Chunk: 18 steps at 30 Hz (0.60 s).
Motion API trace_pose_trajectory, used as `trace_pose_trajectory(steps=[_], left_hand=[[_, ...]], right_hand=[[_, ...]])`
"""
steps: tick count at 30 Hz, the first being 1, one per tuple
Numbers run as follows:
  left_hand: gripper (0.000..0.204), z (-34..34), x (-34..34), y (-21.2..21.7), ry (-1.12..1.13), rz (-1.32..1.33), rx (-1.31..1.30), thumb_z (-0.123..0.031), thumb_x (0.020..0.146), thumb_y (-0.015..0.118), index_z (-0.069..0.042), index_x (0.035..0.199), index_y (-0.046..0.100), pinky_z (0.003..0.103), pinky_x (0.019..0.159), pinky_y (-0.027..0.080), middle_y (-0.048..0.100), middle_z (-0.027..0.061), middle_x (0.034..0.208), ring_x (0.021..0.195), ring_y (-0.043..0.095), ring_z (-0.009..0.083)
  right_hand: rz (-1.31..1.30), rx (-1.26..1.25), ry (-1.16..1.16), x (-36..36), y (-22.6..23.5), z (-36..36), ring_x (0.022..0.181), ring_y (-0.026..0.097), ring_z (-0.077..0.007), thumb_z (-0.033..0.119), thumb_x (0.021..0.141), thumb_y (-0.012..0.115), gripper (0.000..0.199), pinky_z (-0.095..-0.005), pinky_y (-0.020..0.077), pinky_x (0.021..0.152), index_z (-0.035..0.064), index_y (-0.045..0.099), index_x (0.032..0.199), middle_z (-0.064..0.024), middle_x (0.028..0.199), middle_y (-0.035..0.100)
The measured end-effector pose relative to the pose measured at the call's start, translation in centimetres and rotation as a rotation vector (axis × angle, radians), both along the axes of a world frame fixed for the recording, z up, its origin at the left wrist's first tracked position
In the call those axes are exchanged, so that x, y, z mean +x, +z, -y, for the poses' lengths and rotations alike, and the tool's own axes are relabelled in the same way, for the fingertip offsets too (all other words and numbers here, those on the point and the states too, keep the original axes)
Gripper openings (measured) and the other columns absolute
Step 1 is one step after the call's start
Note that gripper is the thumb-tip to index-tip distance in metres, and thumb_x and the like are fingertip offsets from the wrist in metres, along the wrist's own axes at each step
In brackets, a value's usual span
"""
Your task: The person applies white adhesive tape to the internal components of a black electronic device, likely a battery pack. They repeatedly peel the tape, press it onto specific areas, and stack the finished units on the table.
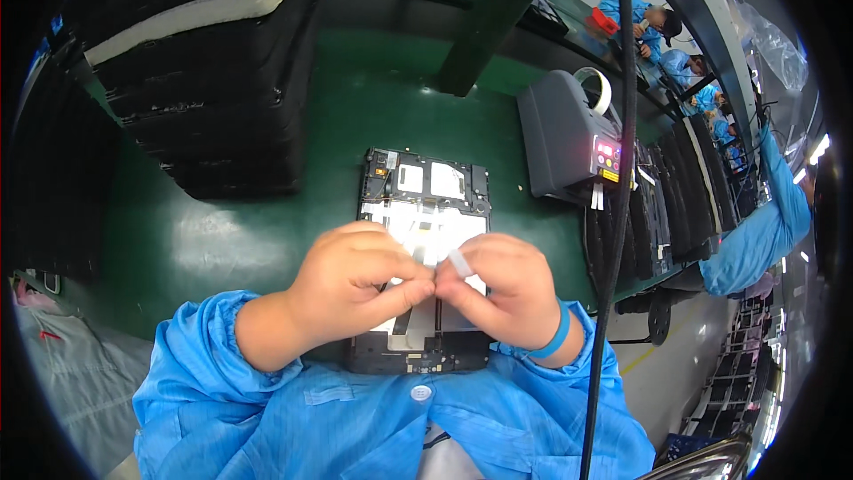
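Note:
An opened tablet-like device lies on the table in front of me, its dark frame and silvery inner parts exposed. Over its middle, my left hand and my right hand meet with their fingertips together. A short whitish strip of tape sticks up between the fingers of my right hand, which pinches it. My left thumb and forefinger are also pinched; whatever they hold is hidden. Both hands cover part of the device. A blue band circles my right wrist.
A grey tape dispenser with a white roll stands on the green table at the back right. Tall black tray stacks rise at left; more trays stand right. A black cable hangs close by. Several people in blue work at far right.

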<state>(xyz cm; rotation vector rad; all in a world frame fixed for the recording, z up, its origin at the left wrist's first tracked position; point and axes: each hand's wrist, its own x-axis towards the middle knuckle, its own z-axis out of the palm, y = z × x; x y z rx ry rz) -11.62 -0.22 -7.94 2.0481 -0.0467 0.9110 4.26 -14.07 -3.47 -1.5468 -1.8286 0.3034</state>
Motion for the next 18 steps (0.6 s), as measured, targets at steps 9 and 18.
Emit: trace_pose_trajectory(steps=[9,18], left_hand=[[0.024,-4.0,-0.8,-1.7,0.437,-0.324,0.304,-0.013,0.071,0.071,-0.004,0.093,0.069,0.037,0.069,0.048,0.063,0.0075,0.085,0.079,0.059,0.0265],[0.022,-4.1,-0.9,-1.6,0.398,-0.477,0.3,-0.017,0.073,0.07,-0.008,0.093,0.068,0.038,0.072,0.047,0.06,0.0074,0.086,0.082,0.057,0.0271]], right_hand=[[-0.291,-0.274,-0.278,0.9,-1.9,-5.8,0.079,0.06,-0.0311,0.011,0.082,0.065,0.025,-0.0356,0.0485,0.069,0.0026,0.056,0.104,-0.0147,0.09,0.06],[0.217,-0.024,-0.101,1.3,-3.7,-10.3,0.073,0.062,-0.0261,0.0,0.073,0.065,0.039,-0.0362,0.0492,0.065,0.0076,0.054,0.11,-0.0057,0.076,0.063]])
